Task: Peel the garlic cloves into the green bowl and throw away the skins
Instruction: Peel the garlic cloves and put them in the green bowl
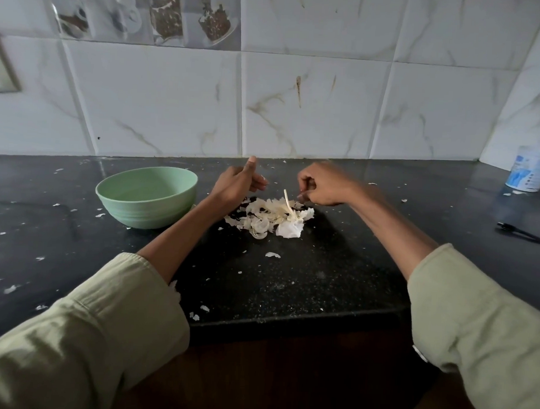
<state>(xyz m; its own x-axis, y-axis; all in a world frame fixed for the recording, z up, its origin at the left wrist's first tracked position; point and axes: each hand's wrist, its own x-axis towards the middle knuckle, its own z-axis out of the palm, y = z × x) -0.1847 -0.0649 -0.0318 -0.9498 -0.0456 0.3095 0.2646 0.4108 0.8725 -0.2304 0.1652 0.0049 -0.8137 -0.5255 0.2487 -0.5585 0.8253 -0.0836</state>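
Observation:
The green bowl stands on the black counter, left of centre; its contents are hidden by the near wall. A pile of white garlic skins lies to its right, with a pale stem sticking up from it. My left hand hovers at the pile's far left edge, fingers curled and thumb raised, with nothing visible in it. My right hand is at the pile's far right edge, fingers curled down, with thumb and fingertips pinching at the skins there. No whole clove is visible.
Small skin scraps are scattered over the black counter, up to its front edge. A white and blue cup stands at the far right by the tiled wall. A thin dark tool lies near the right edge.

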